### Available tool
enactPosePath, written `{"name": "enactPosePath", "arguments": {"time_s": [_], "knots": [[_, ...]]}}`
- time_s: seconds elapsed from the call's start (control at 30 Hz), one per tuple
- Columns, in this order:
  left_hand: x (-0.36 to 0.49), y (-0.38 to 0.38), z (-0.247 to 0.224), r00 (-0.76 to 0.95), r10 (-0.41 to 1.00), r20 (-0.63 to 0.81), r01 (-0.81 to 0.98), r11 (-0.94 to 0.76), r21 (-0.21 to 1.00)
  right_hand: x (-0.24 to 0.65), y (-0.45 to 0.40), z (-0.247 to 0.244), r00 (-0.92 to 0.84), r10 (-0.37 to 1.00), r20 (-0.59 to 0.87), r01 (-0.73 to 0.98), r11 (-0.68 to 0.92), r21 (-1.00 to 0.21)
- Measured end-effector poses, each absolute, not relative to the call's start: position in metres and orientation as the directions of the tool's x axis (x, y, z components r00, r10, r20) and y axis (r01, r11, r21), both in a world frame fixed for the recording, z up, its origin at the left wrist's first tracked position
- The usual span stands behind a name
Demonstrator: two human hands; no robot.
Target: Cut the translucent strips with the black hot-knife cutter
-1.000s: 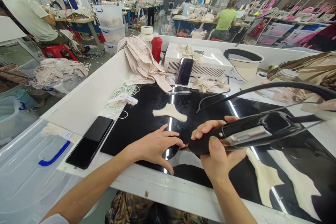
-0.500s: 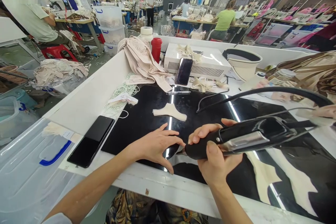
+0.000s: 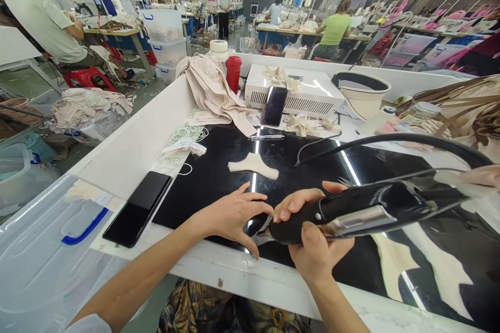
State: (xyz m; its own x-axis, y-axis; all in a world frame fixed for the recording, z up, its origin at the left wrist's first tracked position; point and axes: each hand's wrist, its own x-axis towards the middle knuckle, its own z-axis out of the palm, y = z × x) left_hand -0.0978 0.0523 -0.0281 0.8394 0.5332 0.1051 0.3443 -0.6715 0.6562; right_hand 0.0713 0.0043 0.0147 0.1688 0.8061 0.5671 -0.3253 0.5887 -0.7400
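My right hand is wrapped round a black handheld tool with a metal lever and a cable; its narrow tip points left. Beside that tip, my left hand rests on the glossy black mat, fingers and thumb spread in a curve. What lies between thumb and fingers, near the tip, is too dark to make out. A cream fabric piece lies flat beyond my left hand. Two longer cream pieces, one nearer and another further right, lie beneath and right of the tool.
A black phone lies at the left edge; another phone leans on a white vented box. Behind are piled fabric, a red bottle and a bin. The tool's cable arches across the right. People sit at machines beyond.
My right hand and the tool have shifted slightly left, and the tool's body sits a little differently. My left hand has stayed almost where it was.
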Motion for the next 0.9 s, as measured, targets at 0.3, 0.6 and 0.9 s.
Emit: {"name": "enactPosePath", "arguments": {"time_s": [0.3, 0.6, 0.9], "knots": [[-0.098, 0.051, -0.031, 0.837, 0.522, 0.162, 0.314, -0.703, 0.639, 0.070, 0.002, 0.013, 0.147, 0.828, 0.541, -0.298, 0.558, -0.774], [-0.108, 0.050, -0.024, 0.855, 0.458, 0.244, 0.309, -0.827, 0.469, 0.100, 0.014, 0.035, 0.321, 0.778, 0.539, -0.236, 0.617, -0.750], [-0.124, 0.062, -0.026, 0.746, 0.574, 0.337, 0.526, -0.819, 0.230, 0.112, 0.017, 0.033, 0.367, 0.771, 0.520, -0.210, 0.613, -0.762]]}}
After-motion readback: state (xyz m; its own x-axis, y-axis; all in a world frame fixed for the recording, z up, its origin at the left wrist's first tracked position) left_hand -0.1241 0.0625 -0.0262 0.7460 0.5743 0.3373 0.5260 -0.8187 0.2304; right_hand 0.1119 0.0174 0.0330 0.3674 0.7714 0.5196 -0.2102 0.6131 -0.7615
